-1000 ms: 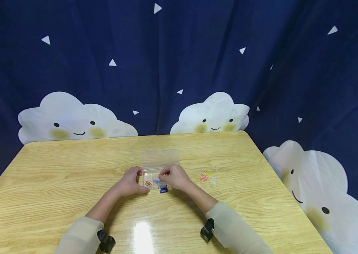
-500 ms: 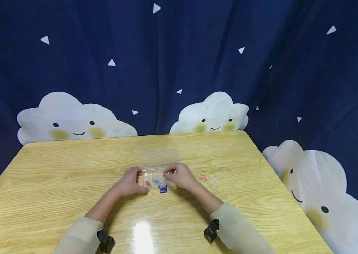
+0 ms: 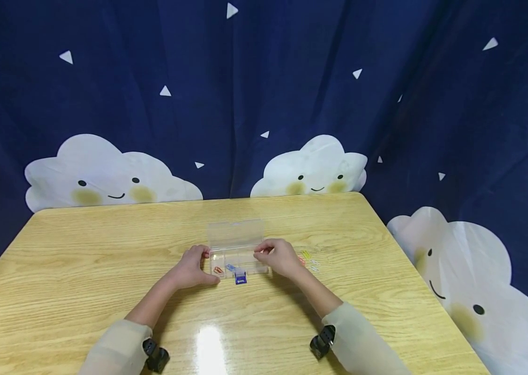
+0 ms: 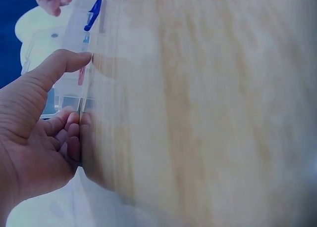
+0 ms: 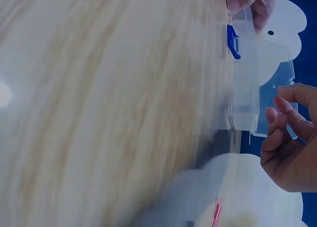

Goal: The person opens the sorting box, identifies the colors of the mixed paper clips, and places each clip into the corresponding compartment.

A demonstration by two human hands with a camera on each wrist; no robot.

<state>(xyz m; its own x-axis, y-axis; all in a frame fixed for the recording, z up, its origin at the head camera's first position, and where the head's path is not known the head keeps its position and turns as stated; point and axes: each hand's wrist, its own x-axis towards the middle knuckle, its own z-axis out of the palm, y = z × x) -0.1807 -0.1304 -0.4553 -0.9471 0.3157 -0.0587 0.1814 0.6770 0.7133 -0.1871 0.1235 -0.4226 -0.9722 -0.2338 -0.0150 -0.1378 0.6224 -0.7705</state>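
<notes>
A clear plastic compartment box [image 3: 247,258] lies on the table with its transparent lid [image 3: 236,234] raised at the back. My left hand [image 3: 192,269] grips the box's left end, thumb at the front corner and fingers along the side. Red paper clips [image 3: 218,270] lie in the leftmost compartment, and blue ones [image 3: 230,267] in the one beside it. A blue latch [image 3: 240,277] sticks out from the front wall. Over the right end hovers my right hand [image 3: 279,257]; in the right wrist view its fingers [image 5: 280,119] are loosely bent with nothing between them.
Just right of my right hand, loose paper clips lie on the wooden table [image 3: 104,260]: pink [image 3: 302,260], yellow [image 3: 306,254] and white [image 3: 315,265]. A dark blue curtain [image 3: 292,62] with white clouds hangs behind the table.
My right hand has moved rightward from over the blue paper clips to the box's right end, uncovering the compartments. The left hand keeps its grip and the box stays put.
</notes>
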